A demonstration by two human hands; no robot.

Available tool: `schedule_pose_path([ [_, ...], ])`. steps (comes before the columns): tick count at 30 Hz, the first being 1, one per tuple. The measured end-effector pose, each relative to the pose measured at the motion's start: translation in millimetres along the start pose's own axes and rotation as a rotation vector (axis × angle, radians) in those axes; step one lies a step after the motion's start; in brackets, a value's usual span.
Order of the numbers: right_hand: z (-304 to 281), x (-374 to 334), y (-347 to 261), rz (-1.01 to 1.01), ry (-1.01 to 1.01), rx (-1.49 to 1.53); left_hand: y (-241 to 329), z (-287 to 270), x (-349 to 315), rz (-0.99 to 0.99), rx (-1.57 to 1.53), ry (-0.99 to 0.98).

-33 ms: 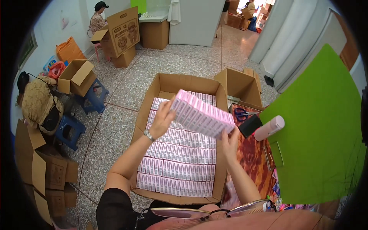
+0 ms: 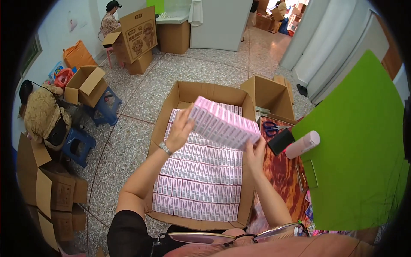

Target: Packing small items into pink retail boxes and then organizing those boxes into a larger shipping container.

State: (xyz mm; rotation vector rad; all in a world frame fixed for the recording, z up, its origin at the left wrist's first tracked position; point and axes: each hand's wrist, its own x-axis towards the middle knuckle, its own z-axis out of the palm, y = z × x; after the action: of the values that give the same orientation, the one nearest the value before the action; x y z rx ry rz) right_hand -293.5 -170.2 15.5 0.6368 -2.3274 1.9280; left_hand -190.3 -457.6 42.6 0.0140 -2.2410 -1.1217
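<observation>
A row of small pink-and-white boxes [image 2: 223,124] is squeezed end to end between my two hands, slanting down to the right. My left hand [image 2: 180,132], with a watch on the wrist, presses the row's left end. At its right end my right hand [image 2: 255,155] grips with the fingers. Beneath the row stands a large open carton [image 2: 245,188], packed with several rows of the same pink-and-white boxes [image 2: 195,207]. The held row hides part of the carton's far rows.
Right of the carton, a red-brown patterned table [image 2: 274,184] bears scissors [image 2: 271,128], a black case [image 2: 280,141] and a pink bottle [image 2: 302,144] beside a green board [image 2: 351,158]. Behind is another open carton [image 2: 272,94]. Blue stools [image 2: 79,146] stand left; a person [image 2: 112,23] sits far left.
The held row of boxes has shifted slightly up and left with both hands, and its front shows a little differently. Both hands keep their grip.
</observation>
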Motion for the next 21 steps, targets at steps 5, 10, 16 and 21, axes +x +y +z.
schedule_pose_path([
  [5, 60.8, 88.6, 72.2, 0.032, -0.014, 0.274, -59.6, 9.4, 37.1, -0.115, -0.197, 0.075],
  [10, 110.8, 125.8, 103.3, 0.247, -0.135, 0.52, -99.5, 2.3, 55.7, -0.155, -0.132, 0.06],
  [16, 151.5, 155.9, 136.4, 0.403, -0.236, 0.545, -109.2, 3.8, 63.1, 0.023, 0.271, 0.095],
  [21, 197.8, 170.6, 158.9, 0.435, -0.248, 0.502, -104.0, -5.6, 59.3, 0.028, 0.433, 0.025],
])
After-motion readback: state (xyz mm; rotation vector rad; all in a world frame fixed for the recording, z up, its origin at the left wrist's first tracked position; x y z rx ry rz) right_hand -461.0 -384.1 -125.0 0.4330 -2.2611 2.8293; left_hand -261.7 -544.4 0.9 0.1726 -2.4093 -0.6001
